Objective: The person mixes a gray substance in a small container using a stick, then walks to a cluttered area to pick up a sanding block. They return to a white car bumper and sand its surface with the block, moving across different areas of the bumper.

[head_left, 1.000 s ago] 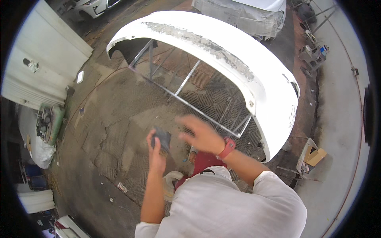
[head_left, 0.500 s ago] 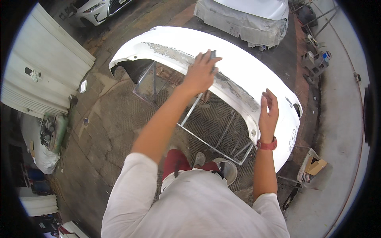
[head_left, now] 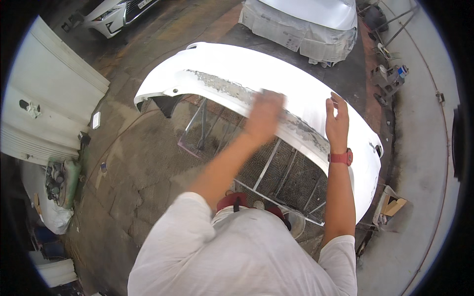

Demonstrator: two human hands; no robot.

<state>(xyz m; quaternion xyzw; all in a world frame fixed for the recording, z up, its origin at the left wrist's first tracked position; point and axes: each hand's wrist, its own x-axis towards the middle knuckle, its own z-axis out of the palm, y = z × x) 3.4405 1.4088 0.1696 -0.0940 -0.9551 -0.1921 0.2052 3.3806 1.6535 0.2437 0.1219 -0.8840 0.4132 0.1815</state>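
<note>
A white car bumper (head_left: 237, 59) lies across a metal frame stand (head_left: 267, 163) in front of me. Along its near edge runs a rough grey sanded strip (head_left: 222, 85). My left hand (head_left: 266, 116) is smeared by motion over the middle of this strip. The dark grey sanding block it grips shows plainly in the earlier picture, but is mostly hidden now. My right hand (head_left: 337, 124), with a red watch on the wrist, rests on the bumper's right part, fingers stretched out and holding nothing.
Beyond the bumper stands a car with its front masked in paper (head_left: 296, 37). Another white car (head_left: 111, 20) is at the far left. A bucket (head_left: 297, 224) sits by my feet. On the right are a wall (head_left: 419, 163) and an open cardboard box (head_left: 393, 206).
My left hand has slid to the right along the grey strip with the sanding block. My right hand stays on the bumper, while the whole view has shifted slightly.
</note>
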